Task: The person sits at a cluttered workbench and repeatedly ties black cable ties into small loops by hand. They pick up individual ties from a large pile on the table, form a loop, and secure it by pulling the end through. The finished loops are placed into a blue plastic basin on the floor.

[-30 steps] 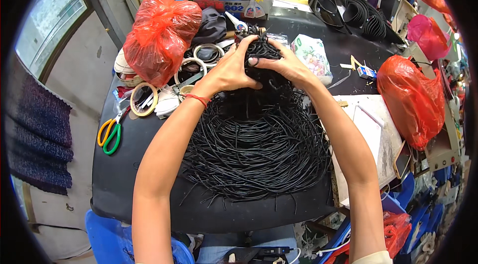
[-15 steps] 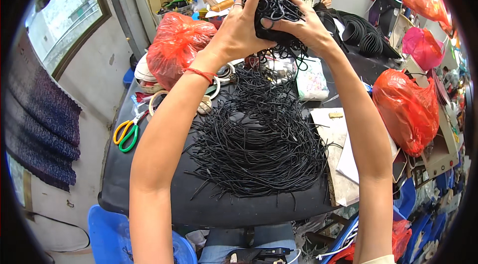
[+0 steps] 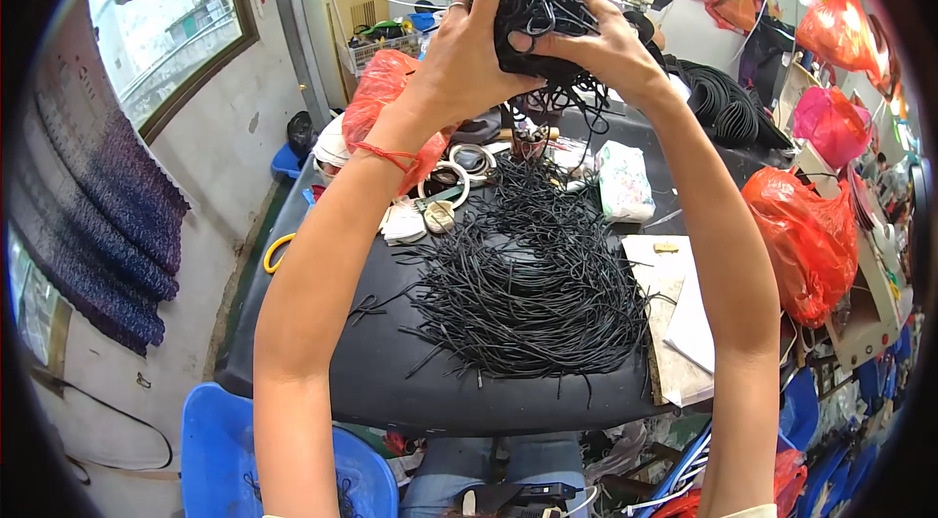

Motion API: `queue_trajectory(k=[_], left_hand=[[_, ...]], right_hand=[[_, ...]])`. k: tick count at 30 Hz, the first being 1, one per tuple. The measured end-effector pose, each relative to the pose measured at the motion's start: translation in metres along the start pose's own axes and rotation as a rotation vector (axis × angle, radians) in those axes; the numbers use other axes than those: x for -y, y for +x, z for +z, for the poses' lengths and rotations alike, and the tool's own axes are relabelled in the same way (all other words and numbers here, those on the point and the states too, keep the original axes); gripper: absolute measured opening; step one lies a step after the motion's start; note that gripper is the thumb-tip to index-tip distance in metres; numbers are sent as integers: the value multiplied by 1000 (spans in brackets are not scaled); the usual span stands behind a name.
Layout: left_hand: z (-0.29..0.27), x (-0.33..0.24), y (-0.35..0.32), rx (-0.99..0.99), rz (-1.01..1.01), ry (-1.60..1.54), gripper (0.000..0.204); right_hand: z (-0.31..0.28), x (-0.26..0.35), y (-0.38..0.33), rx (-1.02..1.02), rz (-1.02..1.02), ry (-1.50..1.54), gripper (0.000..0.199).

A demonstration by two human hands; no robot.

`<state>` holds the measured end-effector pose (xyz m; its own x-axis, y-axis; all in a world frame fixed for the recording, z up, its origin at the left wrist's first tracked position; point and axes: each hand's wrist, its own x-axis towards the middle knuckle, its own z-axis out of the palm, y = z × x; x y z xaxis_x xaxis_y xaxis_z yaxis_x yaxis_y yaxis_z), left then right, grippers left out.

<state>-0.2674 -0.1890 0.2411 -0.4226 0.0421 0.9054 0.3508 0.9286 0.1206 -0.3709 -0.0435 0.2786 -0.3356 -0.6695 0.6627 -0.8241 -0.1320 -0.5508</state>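
Note:
Both arms reach up and forward over the table. A tangled bundle of black cords (image 3: 535, 15) is squeezed between my left hand (image 3: 469, 54) and my right hand (image 3: 611, 49), with the fingers of each wrapped round it. Loops and loose ends hang from its underside and stick out at the top. Below, on the black tabletop (image 3: 391, 381), spreads a large pile of black cords (image 3: 528, 303), strands lying mostly crosswise. A few strays lie at the pile's left side.
Behind my left forearm are a red plastic bag (image 3: 376, 93), tape rolls (image 3: 447, 181) and a yellow scissor handle (image 3: 277, 252). A patterned packet (image 3: 623, 183), a pale board (image 3: 664, 274) and another red bag (image 3: 806, 244) lie to the right. A blue bin (image 3: 220, 450) stands below the table's left edge.
The view has shifted, showing more of the table's back and the sewing machine. My hands keep their grip on the bundle. My left forearm now hides most of the scissors.

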Motion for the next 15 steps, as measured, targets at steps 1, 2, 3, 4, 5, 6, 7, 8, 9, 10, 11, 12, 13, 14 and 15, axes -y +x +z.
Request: queue_trajectory(k=[1, 2, 3, 4, 5, 6, 7, 8, 9, 10, 11, 12, 13, 14, 15], left_hand=[[-8, -4, 0, 16, -27, 17, 98], [-15, -9, 0, -4, -12, 28, 98], [-22, -14, 0, -23, 2, 40, 98], [-29, -18, 0, -43, 16, 54, 98], [-37, -21, 0, 1, -24, 36, 99], [-44, -24, 0, 14, -23, 53, 98], [-52, -29, 1, 26, -23, 71, 98], [-59, -32, -4, 46, -36, 90, 97], [-75, -51, -3, 148, -41, -21, 91], [-87, -61, -7, 188, -110, -29, 92], [-102, -68, -14, 228, -182, -29, 92], [-117, -76, -23, 268, -261, -30, 93], [-134, -88, -32, 289, -333, 94, 93], [-154, -110, -39, 316, -382, 146, 92], [-175, -135, -47, 349, -434, 207, 92]], right_hand=[[0, 4, 4, 24, -4, 44, 93], [0, 11, 5, 50, -3, 84, 93], [1, 22, 2, 64, 33, 125, 93], [3, 27, 4, 67, 10, 134, 92], [6, 34, 4, 72, -7, 147, 91], [9, 42, 4, 78, -26, 161, 90], [10, 53, -2, 68, -10, 210, 84], [15, 57, -7, 107, 3, 214, 83], [20, 54, -9, 105, 31, 254, 81], [28, 52, -11, 104, 58, 295, 79], [40, 60, -14, 136, 85, 384, 75], [54, 71, -21, 159, 96, 496, 64], [67, 83, -26, 230, 123, 540, 59], [77, 100, -31, 302, 148, 573, 53], [92, 119, -40, 330, 156, 631, 49]])
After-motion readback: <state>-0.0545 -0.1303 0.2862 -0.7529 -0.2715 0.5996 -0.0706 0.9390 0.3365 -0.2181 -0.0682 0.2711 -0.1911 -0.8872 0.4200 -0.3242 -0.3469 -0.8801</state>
